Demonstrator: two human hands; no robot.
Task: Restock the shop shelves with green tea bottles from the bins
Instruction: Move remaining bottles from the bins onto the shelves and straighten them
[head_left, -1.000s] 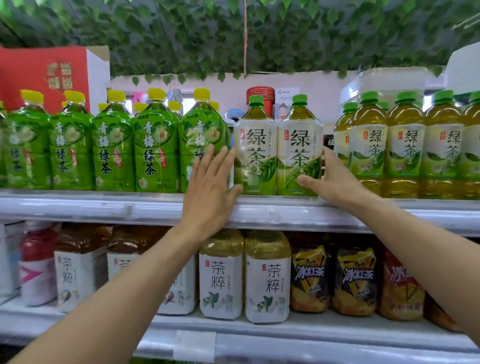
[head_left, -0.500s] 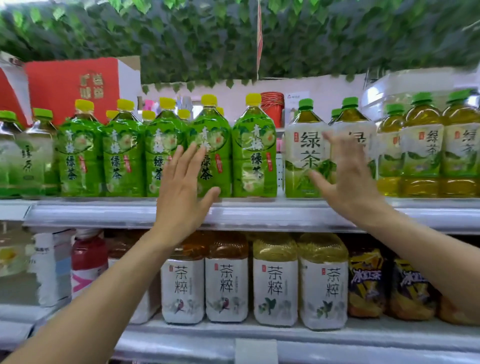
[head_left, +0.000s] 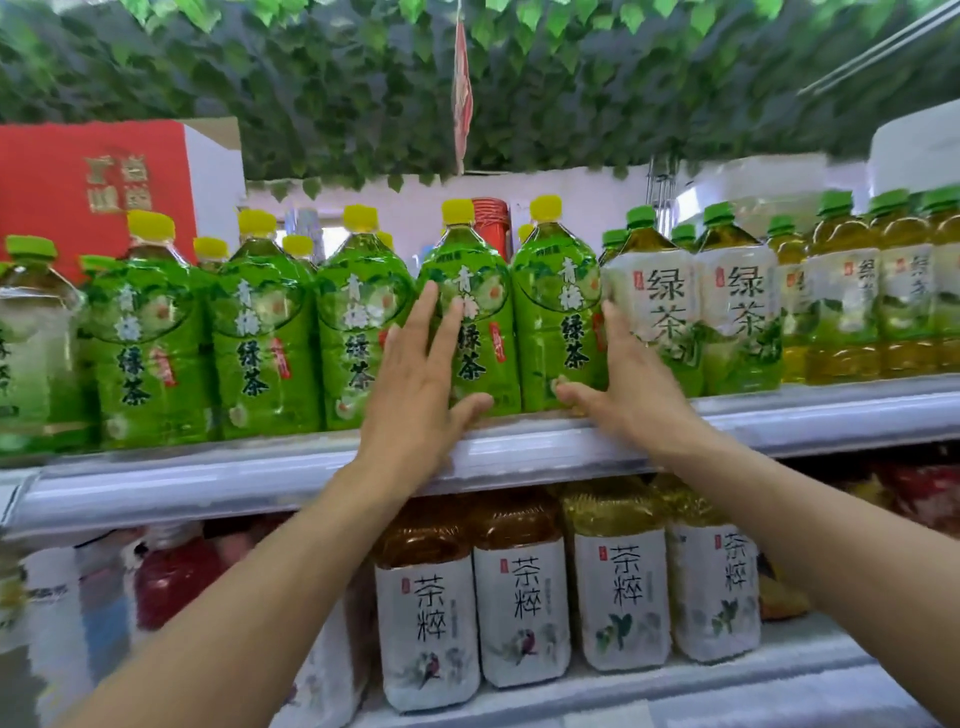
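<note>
On the upper shelf (head_left: 519, 457) stands a row of green tea bottles with yellow caps (head_left: 260, 332). To their right stand white-labelled green tea bottles with green caps (head_left: 660, 306). My left hand (head_left: 415, 384) lies with straight fingers against the front of one yellow-capped bottle (head_left: 472, 291). My right hand (head_left: 623, 384) presses flat at the seam between the rightmost yellow-capped bottle (head_left: 556, 301) and the first white-labelled one. Neither hand grips a bottle. No bin is in view.
The lower shelf (head_left: 675, 691) holds brown tea bottles with white labels (head_left: 519, 613) and red drinks at the left. A red carton (head_left: 93, 192) stands behind the bottles at the upper left. Artificial leaves (head_left: 363, 78) hang overhead.
Both hands have shifted left along the upper shelf, from the white-labelled bottles to the yellow-capped ones. The hands are now closer together. The view has turned left too.
</note>
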